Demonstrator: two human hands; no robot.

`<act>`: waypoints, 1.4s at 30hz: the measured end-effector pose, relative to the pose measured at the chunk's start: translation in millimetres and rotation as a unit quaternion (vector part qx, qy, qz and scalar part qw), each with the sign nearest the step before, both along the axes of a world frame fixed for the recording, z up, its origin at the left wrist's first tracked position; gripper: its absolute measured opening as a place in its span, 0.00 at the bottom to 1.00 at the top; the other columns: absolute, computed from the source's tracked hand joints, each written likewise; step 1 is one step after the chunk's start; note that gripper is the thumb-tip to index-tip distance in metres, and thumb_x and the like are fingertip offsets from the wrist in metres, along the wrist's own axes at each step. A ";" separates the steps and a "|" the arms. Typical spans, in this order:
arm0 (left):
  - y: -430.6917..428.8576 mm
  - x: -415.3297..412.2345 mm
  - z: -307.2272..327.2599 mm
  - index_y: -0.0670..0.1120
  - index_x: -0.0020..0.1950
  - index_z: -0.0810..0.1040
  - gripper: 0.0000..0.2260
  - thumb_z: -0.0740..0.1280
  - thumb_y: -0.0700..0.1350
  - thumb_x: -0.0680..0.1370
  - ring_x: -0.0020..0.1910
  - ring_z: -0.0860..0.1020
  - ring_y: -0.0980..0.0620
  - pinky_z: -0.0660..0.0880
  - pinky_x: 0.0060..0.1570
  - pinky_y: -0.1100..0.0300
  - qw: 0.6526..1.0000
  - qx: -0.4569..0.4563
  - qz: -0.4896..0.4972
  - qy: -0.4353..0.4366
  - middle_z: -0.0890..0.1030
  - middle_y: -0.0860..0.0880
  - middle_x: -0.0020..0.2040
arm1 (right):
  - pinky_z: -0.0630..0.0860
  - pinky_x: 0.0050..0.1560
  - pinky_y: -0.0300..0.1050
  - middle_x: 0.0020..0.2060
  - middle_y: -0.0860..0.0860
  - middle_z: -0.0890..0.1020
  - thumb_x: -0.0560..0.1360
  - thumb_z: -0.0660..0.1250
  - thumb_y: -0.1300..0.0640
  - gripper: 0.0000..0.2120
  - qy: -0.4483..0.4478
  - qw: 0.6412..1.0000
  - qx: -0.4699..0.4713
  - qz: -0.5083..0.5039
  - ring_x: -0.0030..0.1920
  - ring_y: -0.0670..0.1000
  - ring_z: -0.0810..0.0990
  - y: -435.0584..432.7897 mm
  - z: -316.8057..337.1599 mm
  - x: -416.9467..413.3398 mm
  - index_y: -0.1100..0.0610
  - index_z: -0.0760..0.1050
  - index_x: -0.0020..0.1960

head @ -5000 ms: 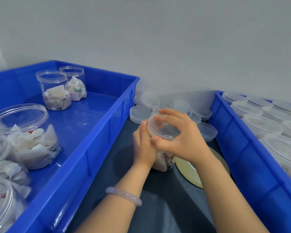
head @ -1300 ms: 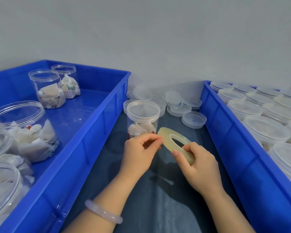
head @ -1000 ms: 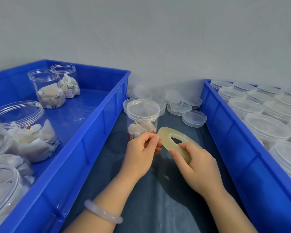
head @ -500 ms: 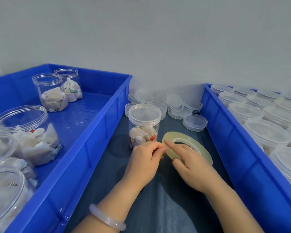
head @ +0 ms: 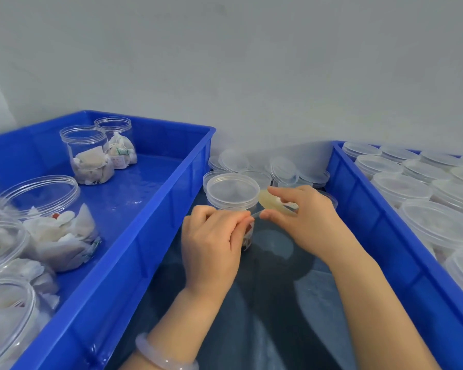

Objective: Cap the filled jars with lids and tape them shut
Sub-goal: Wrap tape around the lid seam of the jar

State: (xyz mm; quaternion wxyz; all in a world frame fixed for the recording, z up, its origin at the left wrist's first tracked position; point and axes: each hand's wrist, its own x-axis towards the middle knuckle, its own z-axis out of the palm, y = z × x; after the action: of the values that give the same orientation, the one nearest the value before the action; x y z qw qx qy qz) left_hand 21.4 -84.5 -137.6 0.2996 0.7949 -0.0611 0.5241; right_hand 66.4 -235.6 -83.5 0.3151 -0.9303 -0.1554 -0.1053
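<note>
A clear jar [head: 231,194] with its clear lid on stands on the dark surface between two blue crates. My right hand [head: 304,218] holds a yellowish tape roll [head: 271,202] raised just right of the jar's lid. My left hand [head: 214,236] is in front of the jar and hides its lower half. Its thumb and forefinger pinch the free end of the tape, and a short clear strip runs from there to the roll.
The left blue crate [head: 155,231] holds several open filled jars [head: 90,154]. The right blue crate [head: 380,236] holds several capped jars [head: 400,186]. Loose clear lids [head: 284,170] lie piled behind the jar against the grey wall.
Five seconds ago both hands pressed the lid onto the jar. Since then the right hand picked up the tape roll and raised it beside the lid, and the left hand pulled its end free.
</note>
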 end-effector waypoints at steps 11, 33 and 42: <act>4.0 10.2 -2.5 0.41 0.61 0.74 0.20 0.74 0.40 0.72 0.68 0.64 0.52 0.58 0.62 0.77 0.968 -0.198 -0.089 0.126 0.67 0.42 0.68 | 0.59 0.48 0.27 0.54 0.45 0.73 0.80 0.60 0.54 0.16 -0.015 0.999 -0.048 0.020 0.58 0.49 0.72 -23.7 3.5 8.4 0.45 0.73 0.67; -20.4 17.1 29.8 0.44 0.50 0.80 0.07 0.68 0.35 0.74 0.41 0.81 0.55 0.78 0.42 0.57 0.974 -0.006 -0.190 0.126 0.83 0.50 0.43 | 0.71 0.44 0.35 0.51 0.38 0.79 0.81 0.54 0.51 0.17 0.133 0.986 0.046 0.087 0.40 0.43 0.81 -25.4 18.4 -6.3 0.40 0.70 0.67; -8.5 7.8 22.3 0.54 0.47 0.73 0.15 0.71 0.35 0.73 0.41 0.80 0.63 0.76 0.39 0.72 0.964 -0.098 -0.192 0.153 0.78 0.62 0.38 | 0.77 0.43 0.36 0.45 0.37 0.82 0.73 0.68 0.47 0.03 0.097 0.990 -0.024 0.095 0.37 0.39 0.79 -14.9 17.9 -7.6 0.38 0.77 0.44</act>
State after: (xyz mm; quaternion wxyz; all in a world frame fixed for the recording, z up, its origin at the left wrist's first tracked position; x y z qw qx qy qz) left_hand 29.2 -93.0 -115.3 0.4768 0.8055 -0.1145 0.3326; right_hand 58.8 -250.5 -65.6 0.3152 -0.9242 -0.2147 0.0193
